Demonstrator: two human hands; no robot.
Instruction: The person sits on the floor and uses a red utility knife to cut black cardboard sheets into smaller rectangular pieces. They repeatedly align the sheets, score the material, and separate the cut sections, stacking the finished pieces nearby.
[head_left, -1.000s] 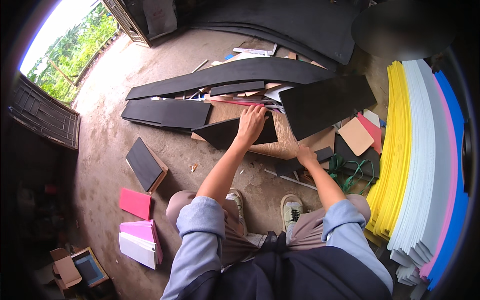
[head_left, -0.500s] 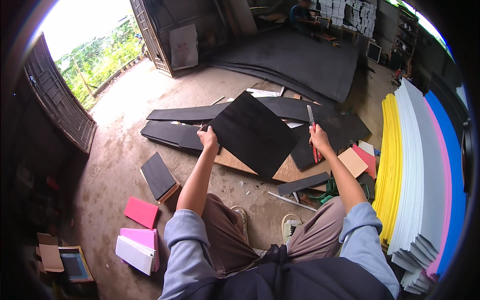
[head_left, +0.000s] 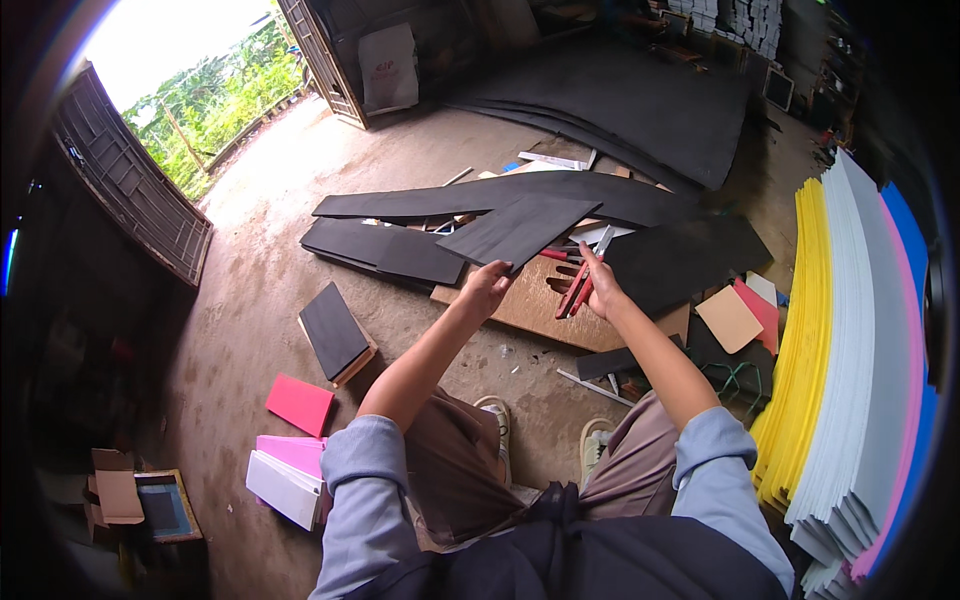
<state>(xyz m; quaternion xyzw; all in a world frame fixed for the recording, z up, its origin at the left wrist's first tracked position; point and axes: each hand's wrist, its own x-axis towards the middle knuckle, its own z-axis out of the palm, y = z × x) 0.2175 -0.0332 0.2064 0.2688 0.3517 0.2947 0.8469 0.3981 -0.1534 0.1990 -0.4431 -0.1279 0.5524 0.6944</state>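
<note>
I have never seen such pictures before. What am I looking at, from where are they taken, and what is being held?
There is no machine, only a person working bare-handed. Every picture comes from a wide camera on the head, looking down, so straight edges bend. The left hand has a black sheet in its grip; the right hand holds a red tool. Ahead lie a brown board and black pieces. A red block lies on the floor at left; yellow sheets stand at right.
</note>
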